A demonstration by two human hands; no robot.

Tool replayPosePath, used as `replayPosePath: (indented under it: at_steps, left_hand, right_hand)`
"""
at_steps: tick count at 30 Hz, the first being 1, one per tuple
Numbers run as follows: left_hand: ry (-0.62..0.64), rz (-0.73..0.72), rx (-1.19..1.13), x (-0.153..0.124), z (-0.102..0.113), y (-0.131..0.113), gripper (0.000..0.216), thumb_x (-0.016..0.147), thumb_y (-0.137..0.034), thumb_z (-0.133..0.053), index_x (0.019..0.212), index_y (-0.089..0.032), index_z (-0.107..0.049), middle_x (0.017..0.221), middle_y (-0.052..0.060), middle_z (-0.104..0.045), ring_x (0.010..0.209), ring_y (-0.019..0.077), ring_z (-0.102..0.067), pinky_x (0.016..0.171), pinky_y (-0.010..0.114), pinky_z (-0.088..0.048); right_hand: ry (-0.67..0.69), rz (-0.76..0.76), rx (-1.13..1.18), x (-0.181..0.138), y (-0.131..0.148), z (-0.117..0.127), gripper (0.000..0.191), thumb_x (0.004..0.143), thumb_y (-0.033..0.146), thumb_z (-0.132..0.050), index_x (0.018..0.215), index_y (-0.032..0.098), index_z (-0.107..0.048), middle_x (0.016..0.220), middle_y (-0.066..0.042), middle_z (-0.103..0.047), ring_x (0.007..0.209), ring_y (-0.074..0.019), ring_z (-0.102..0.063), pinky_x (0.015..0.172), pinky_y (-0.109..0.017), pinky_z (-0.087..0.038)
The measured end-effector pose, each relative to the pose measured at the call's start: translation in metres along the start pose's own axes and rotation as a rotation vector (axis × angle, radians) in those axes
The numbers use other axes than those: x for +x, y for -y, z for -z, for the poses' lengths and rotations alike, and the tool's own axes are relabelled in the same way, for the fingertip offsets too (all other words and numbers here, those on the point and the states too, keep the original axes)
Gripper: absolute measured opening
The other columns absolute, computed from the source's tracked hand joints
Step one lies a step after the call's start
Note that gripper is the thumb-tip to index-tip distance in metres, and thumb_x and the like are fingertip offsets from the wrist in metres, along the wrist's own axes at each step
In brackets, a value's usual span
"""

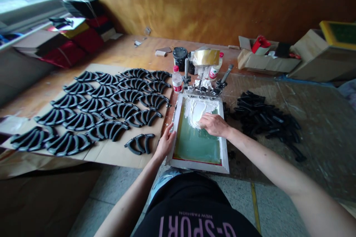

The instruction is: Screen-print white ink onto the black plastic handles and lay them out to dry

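A screen printing frame (pixel 198 164) with a pale rim and green mesh (pixel 196 146) lies in front of me, clamped at its far end. Thick white ink (pixel 196 109) is smeared over the mesh's far part. Closed fingers of my right hand (pixel 213 124) are at the near edge of the ink; whatever they hold is hidden. My left hand (pixel 167 140) rests against the frame's left side, fingers stretched along it. Left of it, rows of curved black handle-like parts (pixel 111 109) lie on a cardboard sheet (pixel 122 157).
A loose pile of similar black parts (pixel 267 118) lies right of the frame. Behind the clamps (pixel 201 90) stand a red-capped bottle (pixel 177 79), another bottle (pixel 214 72) and a black tub (pixel 180 58). An open carton (pixel 269 63) sits back right, stacked boxes (pixel 69 40) back left.
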State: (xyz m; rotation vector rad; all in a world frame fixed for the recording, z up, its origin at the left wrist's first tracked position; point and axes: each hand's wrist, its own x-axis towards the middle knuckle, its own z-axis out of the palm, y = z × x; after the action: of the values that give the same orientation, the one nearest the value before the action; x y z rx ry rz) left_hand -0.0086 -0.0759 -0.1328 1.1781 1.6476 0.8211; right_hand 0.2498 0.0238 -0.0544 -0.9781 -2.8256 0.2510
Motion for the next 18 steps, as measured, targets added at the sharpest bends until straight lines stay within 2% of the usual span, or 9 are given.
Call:
replayPosePath:
  at_steps: [3,5,8,11,13,16,18]
  left_hand:
    - [0.019,0.021,-0.020,-0.001,0.003,-0.005,0.064,0.089,-0.052,-0.049,0.145,-0.024,-0.041,0.094,0.004,-0.068,0.085,0.0193,-0.065,0.081,0.032,-0.049]
    - [0.016,0.034,-0.052,-0.002,0.004,-0.008,0.066,0.087,-0.053,-0.051,0.146,-0.023,-0.041,0.091,0.004,-0.069,0.080,0.0189,-0.065,0.075,0.031,-0.050]
    - [0.004,0.046,-0.101,-0.005,0.005,-0.013,0.068,0.084,-0.053,-0.055,0.144,-0.023,-0.043,0.084,0.003,-0.070,0.070,0.0177,-0.064,0.067,0.029,-0.050]
    - [0.013,0.063,-0.118,-0.007,0.008,-0.021,0.068,0.083,-0.052,-0.058,0.143,-0.023,-0.045,0.084,0.003,-0.070,0.069,0.0175,-0.064,0.066,0.028,-0.050]
    - [0.036,0.071,-0.116,-0.010,0.014,-0.031,0.070,0.082,-0.053,-0.058,0.144,-0.024,-0.043,0.086,0.003,-0.071,0.072,0.0182,-0.065,0.066,0.028,-0.050]
    - [0.065,0.023,-0.137,-0.016,0.028,-0.055,0.063,0.085,-0.058,-0.052,0.138,-0.023,-0.051,0.100,0.005,-0.071,0.084,0.0201,-0.065,0.071,0.028,-0.051]
    - [0.064,-0.004,-0.192,-0.020,0.038,-0.076,0.060,0.088,-0.063,-0.041,0.125,-0.020,-0.061,0.104,0.006,-0.071,0.086,0.0201,-0.064,0.072,0.028,-0.050]
  right_hand:
    - [-0.061,-0.095,0.008,0.005,-0.003,0.000,0.008,0.085,0.017,-0.056,0.081,0.019,-0.063,0.083,-0.005,-0.063,0.084,-0.0203,-0.055,0.069,-0.029,-0.039]
    - [-0.127,-0.129,-0.034,0.004,-0.001,-0.009,0.013,0.086,0.013,-0.052,0.085,0.018,-0.064,0.087,-0.007,-0.064,0.089,-0.0222,-0.055,0.074,-0.030,-0.040]
    - [-0.148,-0.035,-0.038,-0.007,0.008,-0.024,0.021,0.086,0.008,-0.048,0.095,0.015,-0.066,0.092,-0.010,-0.065,0.096,-0.0235,-0.054,0.080,-0.032,-0.042]
    - [-0.164,-0.033,0.037,-0.009,0.009,-0.021,0.014,0.089,0.016,-0.054,0.095,0.018,-0.066,0.091,-0.007,-0.066,0.092,-0.0218,-0.057,0.080,-0.031,-0.043]
    - [-0.206,-0.131,0.074,0.005,0.002,-0.009,0.013,0.089,0.026,-0.059,0.099,0.020,-0.066,0.094,-0.006,-0.068,0.091,-0.0212,-0.059,0.079,-0.030,-0.044]
    - [-0.275,-0.334,0.064,0.033,-0.024,0.016,0.039,0.086,0.034,-0.065,0.123,0.027,-0.058,0.107,-0.005,-0.069,0.094,-0.0225,-0.062,0.078,-0.031,-0.045]
    - [-0.317,-0.481,0.046,0.040,-0.050,0.031,0.053,0.085,0.037,-0.065,0.135,0.030,-0.050,0.105,-0.005,-0.070,0.089,-0.0234,-0.064,0.077,-0.032,-0.046]
